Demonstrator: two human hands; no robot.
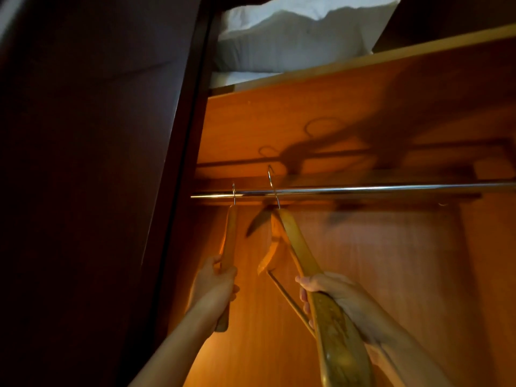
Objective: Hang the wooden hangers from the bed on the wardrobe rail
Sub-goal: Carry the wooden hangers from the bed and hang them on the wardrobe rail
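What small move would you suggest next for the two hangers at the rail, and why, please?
Probably lower the right hand so the right hanger settles: its hook stands tilted, with its top well above the rail. The left hanger, gripped by the left hand, looks already hooked on, so it can wait.

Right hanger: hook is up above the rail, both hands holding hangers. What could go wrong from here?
1. The right hanger has its hook above the rail, not seated; if the right hand released now, it would likely fall.
2. Its far arm hangs close to the left hanger, held by the left hand; lowering it carelessly could knock the two together or tangle them.
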